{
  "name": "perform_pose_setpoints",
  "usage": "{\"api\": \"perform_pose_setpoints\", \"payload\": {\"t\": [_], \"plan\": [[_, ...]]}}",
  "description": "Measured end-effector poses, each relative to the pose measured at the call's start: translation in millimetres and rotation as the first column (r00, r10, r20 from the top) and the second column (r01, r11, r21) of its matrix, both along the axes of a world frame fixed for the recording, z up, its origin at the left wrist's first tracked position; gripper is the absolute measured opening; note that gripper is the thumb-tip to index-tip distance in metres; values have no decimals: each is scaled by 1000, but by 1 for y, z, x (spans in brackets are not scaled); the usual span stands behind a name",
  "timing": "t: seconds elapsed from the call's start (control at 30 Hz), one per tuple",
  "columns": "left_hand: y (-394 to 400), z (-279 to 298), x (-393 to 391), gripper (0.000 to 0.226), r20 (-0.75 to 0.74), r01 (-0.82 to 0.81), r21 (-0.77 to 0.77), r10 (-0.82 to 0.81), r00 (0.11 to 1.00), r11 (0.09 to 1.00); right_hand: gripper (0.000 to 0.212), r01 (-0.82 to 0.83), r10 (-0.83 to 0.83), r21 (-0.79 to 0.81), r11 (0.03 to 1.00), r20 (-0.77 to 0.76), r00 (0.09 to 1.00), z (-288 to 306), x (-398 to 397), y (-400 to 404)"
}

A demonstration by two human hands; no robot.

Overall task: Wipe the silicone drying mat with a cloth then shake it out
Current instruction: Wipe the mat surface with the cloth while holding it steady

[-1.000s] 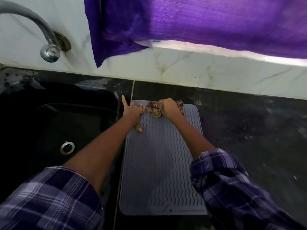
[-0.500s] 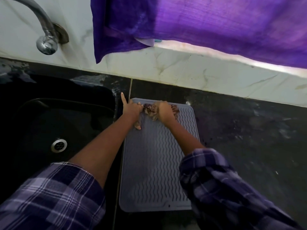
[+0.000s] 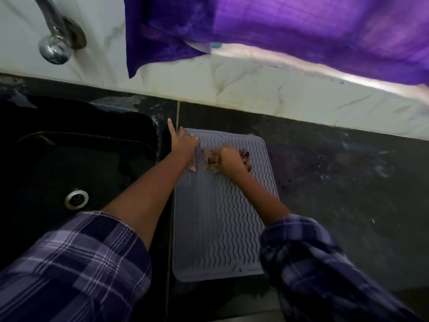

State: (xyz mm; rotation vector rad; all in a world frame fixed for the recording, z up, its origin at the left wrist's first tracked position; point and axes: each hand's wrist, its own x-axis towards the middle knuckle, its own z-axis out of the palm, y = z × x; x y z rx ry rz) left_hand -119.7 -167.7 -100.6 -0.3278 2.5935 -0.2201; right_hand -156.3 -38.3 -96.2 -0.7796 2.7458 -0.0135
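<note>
A grey silicone mat (image 3: 220,224) with wavy ridges lies flat on the dark stone desk (image 3: 336,182), its long left edge just beside the black sink (image 3: 76,163). The person's right hand (image 3: 233,160) is clenched over a bunched brown patterned cloth (image 3: 212,160), pressing it against the mat's far half, a little below the far edge; the grip is closed around the fabric, with folds showing on both sides of the fist. The left hand (image 3: 184,147) rests on the mat's far left corner, fingers mostly straight, the forefinger pointing out over the desk towards the wall and the thumb lying on the ridges, holding nothing. The two hands sit near each other, the cloth between them. Both forearms reach out from rolled plaid sleeves (image 3: 76,263). In the sink basin a round metal drain (image 3: 76,198) shows, and a chrome tap (image 3: 54,38) curves out from the pale marble wall above it. A purple curtain (image 3: 290,31) hangs along the top, above a bright sill.
</note>
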Motion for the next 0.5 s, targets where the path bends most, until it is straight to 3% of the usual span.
{"api": "perform_pose_setpoints", "payload": {"t": [0.13,0.3,0.5], "plan": [[-3,2,1,106,-2,25,7,-25,1000,1000,30,-69,72,-41,997,67,995,-8,56,51],[-4,0,5,106,-34,31,25,-30,999,999,24,-176,120,144,974,329,936,18,52,55],[-8,-9,4,102,-66,28,57,-24,998,998,35,-37,37,6,999,-6,999,5,19,14]]}}
